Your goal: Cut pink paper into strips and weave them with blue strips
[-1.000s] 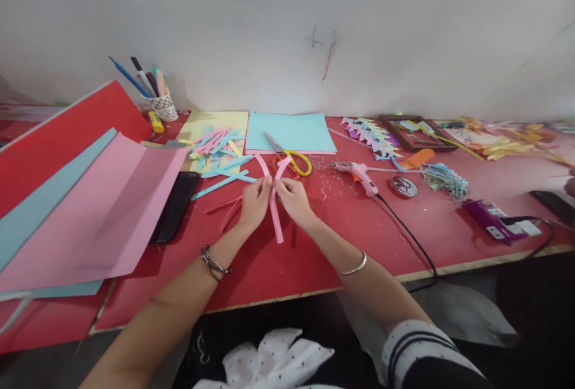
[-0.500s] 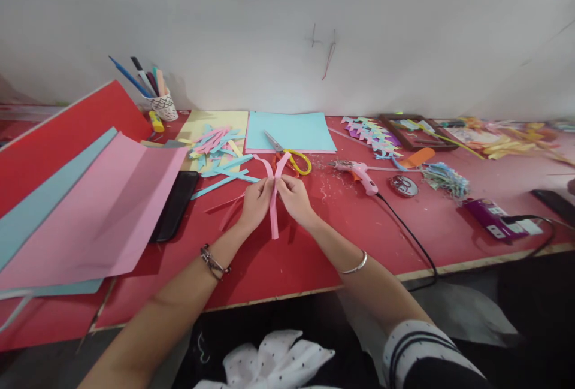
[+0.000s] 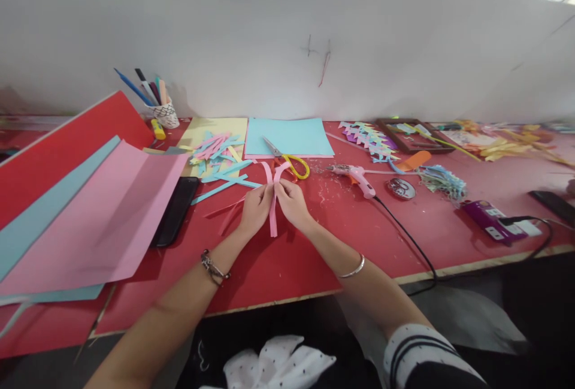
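Pinched between the fingertips of my left hand (image 3: 257, 206) and my right hand (image 3: 291, 202) are pink paper strips (image 3: 274, 221). Two ends curl apart above the fingers, and the lower part hangs straight down between the hands. The hands meet just over the red table, and the exact fold at the fingertips is hidden. Just beyond them lie scissors (image 3: 296, 166) with yellow and orange handles, their blades resting on a light blue sheet (image 3: 296, 134). More pink strips (image 3: 231, 215) lie by my left hand, and blue strips (image 3: 220, 189) are a little farther off.
To the left are large coloured sheets (image 3: 103, 221), a black phone (image 3: 176, 212) and a pen cup (image 3: 164, 114). A pile of cut strips (image 3: 215, 149) sits behind. On the right are a pink glue gun (image 3: 354, 178) with a cord, a round tin (image 3: 402, 188) and a purple power box (image 3: 492, 221).
My hands still pinch the pink strips in nearly the same spot. The upper ends curl outward slightly more. The whole view has shifted slightly, with the table lower in the picture.
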Demonstrator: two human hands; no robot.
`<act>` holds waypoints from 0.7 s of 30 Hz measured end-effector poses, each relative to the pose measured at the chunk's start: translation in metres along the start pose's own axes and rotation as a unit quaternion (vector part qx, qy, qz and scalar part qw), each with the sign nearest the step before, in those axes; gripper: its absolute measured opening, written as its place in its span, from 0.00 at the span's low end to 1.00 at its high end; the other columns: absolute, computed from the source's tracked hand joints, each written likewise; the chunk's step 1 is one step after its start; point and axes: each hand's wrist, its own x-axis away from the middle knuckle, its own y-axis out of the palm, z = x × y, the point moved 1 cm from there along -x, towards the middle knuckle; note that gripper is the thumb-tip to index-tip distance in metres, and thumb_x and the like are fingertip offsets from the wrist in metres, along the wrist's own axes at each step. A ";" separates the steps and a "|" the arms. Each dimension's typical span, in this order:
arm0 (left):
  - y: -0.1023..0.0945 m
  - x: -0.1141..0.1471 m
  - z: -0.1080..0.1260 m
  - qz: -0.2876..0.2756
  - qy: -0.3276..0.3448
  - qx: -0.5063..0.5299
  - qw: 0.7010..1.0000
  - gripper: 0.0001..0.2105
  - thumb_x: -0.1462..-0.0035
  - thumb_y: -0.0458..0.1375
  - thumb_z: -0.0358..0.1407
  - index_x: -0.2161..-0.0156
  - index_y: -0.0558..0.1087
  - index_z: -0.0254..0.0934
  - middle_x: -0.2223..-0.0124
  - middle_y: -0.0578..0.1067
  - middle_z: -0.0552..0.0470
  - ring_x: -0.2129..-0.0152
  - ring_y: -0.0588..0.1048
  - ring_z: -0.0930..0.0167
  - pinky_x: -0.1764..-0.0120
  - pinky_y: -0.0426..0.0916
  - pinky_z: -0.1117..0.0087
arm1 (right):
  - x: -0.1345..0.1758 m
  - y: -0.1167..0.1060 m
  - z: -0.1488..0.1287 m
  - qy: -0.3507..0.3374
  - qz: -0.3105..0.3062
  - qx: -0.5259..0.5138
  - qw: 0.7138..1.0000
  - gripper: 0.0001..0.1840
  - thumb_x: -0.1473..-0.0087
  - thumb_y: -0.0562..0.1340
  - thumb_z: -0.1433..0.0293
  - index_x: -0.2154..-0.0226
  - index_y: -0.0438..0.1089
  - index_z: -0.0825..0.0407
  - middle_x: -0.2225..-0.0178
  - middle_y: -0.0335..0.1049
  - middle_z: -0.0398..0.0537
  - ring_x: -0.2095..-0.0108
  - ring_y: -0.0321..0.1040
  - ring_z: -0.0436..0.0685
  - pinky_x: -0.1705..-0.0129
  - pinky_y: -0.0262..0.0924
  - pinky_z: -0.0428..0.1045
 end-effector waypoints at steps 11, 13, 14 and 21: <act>0.005 0.002 -0.002 0.043 -0.002 0.012 0.999 0.19 0.48 0.46 0.47 0.84 0.50 0.39 0.84 0.51 0.60 0.85 0.52 0.77 0.82 0.49 0.74 | 0.000 0.002 -0.002 0.013 0.006 0.004 1.000 0.14 0.56 0.49 0.63 0.85 0.47 0.50 0.84 0.43 0.36 0.81 0.43 0.45 0.79 0.40 0.44; 0.005 0.002 0.000 0.033 0.004 0.013 0.999 0.18 0.49 0.46 0.46 0.83 0.53 0.39 0.84 0.53 0.60 0.85 0.54 0.76 0.81 0.50 0.74 | 0.000 0.001 -0.002 0.012 0.015 0.005 1.000 0.14 0.55 0.49 0.63 0.85 0.47 0.50 0.84 0.44 0.36 0.81 0.43 0.45 0.79 0.40 0.44; 0.005 0.002 0.001 0.027 0.007 0.012 1.000 0.18 0.49 0.47 0.46 0.83 0.54 0.38 0.84 0.55 0.59 0.84 0.54 0.76 0.81 0.51 0.74 | 0.000 0.001 -0.002 0.011 0.018 0.005 1.000 0.14 0.55 0.49 0.63 0.85 0.47 0.50 0.84 0.44 0.36 0.81 0.43 0.45 0.79 0.40 0.44; 0.002 0.002 0.000 0.021 0.003 0.000 1.000 0.17 0.48 0.48 0.44 0.83 0.56 0.38 0.84 0.56 0.59 0.84 0.55 0.76 0.80 0.50 0.73 | 0.000 0.000 -0.003 -0.001 0.004 0.026 1.000 0.14 0.55 0.50 0.65 0.86 0.48 0.51 0.85 0.45 0.36 0.82 0.45 0.45 0.78 0.40 0.44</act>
